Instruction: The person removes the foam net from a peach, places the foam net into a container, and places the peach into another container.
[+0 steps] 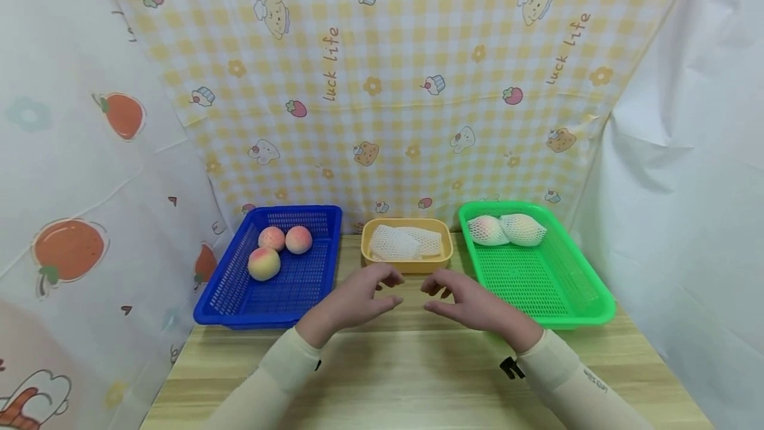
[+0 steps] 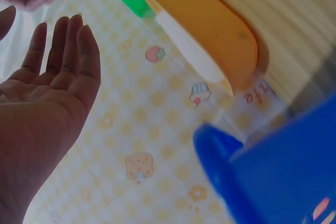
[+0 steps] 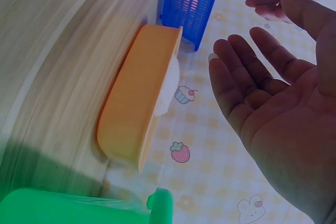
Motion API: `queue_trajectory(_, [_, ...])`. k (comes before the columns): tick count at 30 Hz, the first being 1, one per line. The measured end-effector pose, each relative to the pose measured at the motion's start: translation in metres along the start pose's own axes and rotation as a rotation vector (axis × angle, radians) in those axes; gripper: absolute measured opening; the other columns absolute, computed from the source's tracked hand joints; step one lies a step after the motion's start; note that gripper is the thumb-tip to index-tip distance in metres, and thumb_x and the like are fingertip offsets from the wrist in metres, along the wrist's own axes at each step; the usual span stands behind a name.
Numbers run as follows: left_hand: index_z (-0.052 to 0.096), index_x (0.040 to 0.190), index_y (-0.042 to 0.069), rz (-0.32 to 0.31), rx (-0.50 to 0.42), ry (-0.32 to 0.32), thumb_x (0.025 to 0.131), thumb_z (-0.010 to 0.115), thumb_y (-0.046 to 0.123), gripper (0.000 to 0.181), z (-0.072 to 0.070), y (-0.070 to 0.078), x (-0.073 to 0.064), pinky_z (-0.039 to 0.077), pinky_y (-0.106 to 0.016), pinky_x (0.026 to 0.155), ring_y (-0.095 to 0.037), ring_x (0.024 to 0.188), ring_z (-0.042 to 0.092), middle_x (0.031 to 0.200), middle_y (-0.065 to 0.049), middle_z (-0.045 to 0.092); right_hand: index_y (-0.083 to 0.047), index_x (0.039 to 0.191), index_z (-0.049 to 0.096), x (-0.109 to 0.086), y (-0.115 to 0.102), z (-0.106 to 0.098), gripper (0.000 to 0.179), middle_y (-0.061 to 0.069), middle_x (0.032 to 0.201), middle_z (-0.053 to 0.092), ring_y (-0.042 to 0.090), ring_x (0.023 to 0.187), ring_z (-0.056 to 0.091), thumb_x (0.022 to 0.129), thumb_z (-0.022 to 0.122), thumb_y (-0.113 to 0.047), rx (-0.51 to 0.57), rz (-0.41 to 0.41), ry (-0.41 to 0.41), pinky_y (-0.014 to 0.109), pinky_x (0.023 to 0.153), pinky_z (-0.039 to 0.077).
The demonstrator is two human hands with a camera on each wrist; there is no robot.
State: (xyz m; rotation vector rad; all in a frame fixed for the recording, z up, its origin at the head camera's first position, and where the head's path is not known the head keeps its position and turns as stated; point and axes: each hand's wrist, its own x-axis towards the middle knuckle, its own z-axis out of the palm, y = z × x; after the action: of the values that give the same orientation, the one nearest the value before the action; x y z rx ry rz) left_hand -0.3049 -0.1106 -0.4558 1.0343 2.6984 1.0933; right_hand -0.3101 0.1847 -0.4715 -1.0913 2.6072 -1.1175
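Note:
My left hand point(image 1: 361, 296) hovers over the table in front of the small yellow-orange tray point(image 1: 407, 269), its fingers loosely bent around nothing. Facing it from the other side, my right hand point(image 1: 462, 298) is likewise relaxed and bare. A gap separates the two sets of fingertips. White foam net sleeves point(image 1: 394, 243) lie in the tray just beyond the hands. In the blue basket point(image 1: 205, 310) on the left sit three bare peaches point(image 1: 264, 264). The green basket point(image 1: 603, 307) on the right contains two peaches wrapped in foam nets point(image 1: 522, 229), side by side at its back.
All three containers stand on a wooden table point(image 1: 418, 383) toward its back. A checked cloth point(image 1: 382, 131) hangs right behind them. White printed sheeting point(image 1: 107, 217) closes off the left side, and plain white sheeting point(image 1: 686, 204) the right.

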Motion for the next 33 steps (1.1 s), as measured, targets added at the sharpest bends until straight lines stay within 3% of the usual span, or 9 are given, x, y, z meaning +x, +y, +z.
queue_trajectory(10, [0.070,0.133,0.016,-0.066,0.001,-0.021,0.107,0.077,0.030,0.030,0.018,0.004,-0.001,0.057,-0.044,0.106,-0.017,0.122,0.067,0.132,-0.002,0.072,-0.017,0.127,0.070,-0.002,0.004,0.001,0.028,-0.005,0.122,0.071,0.036,0.117,0.069,0.108,0.076,-0.036,0.015,0.043,-0.004,0.058,0.100,0.059])
queue_trajectory(33, [0.070,0.130,0.016,-0.055,-0.038,-0.027,0.107,0.076,0.027,0.026,0.023,0.000,0.002,0.058,-0.048,0.105,-0.020,0.121,0.068,0.128,0.001,0.071,-0.019,0.129,0.069,-0.006,0.004,-0.004,0.028,-0.005,0.124,0.071,0.026,0.117,0.069,0.108,0.075,-0.037,-0.009,0.085,0.010,0.054,0.100,0.060])
